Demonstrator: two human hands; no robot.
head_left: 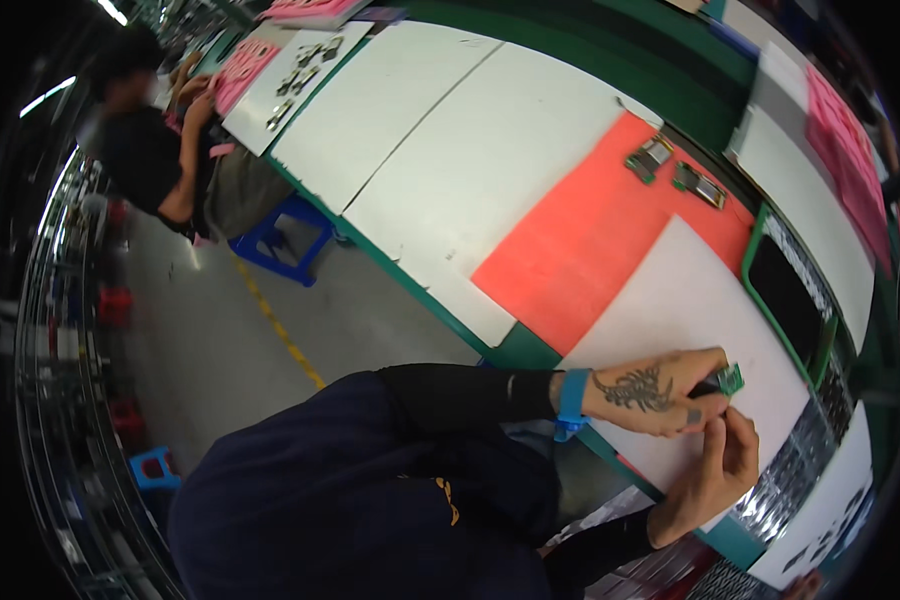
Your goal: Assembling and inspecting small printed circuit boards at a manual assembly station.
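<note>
My left hand (650,392), with a blue wrist strap (571,400), is closed on a small green circuit board (731,379) with a dark part attached. The board sticks out past the fingertips, above a white sheet (670,310). Just below it, my right hand (715,475) is closed, thumb and fingertips brought together close to the left thumb. Whatever those fingertips pinch, if anything, is too small to see. Farther off, two green board assemblies with metallic parts, one (650,158) beside the other (699,186), lie on an orange mat (560,255).
A green-edged black panel (785,290) lies right of the white sheet. Silvery wrapping (792,475) covers the near right. White boards (420,130) line the bench leftward. At far left a co-worker (150,140) sits by a blue stool (285,240), near several small parts (305,75).
</note>
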